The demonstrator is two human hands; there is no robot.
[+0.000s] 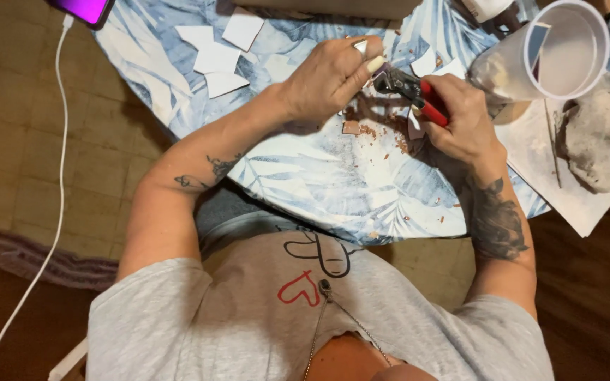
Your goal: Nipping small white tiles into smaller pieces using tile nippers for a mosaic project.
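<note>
Your right hand (460, 120) is wrapped around the red-handled metal nippers (411, 90), fingers pressed tight around the grips. The tool head sits just beside your left thumb. Your left hand (333, 74) has its fingers pinched together at the tool's jaws, holding a small tile piece (379, 68). It's mostly hidden, so I can't tell its shape or how far it sits in the jaws.

Both hands hover over the round tabletop with the blue leaf-print cloth (319, 183). A brown tile fragment (351, 128) and reddish-brown crumbs (390, 141) lie right under them. White cut tile pieces (217, 60) lie well apart, on the far left of the cloth.

Risks, as I judge them:
- Left thumb is very close to the cutting head. A slip on the squeeze could pinch it.
- Chips fly when a piece snaps. Nothing visible shields your face, and crumbs already lie near the edge.
- Clear plastic measuring jug (552, 53) lies tilted just beside your right hand. An elbow swing could knock it.
- White charging cable (54, 176) hangs off the table to the floor; a snag would pull the phone (82, 8) down.
</note>
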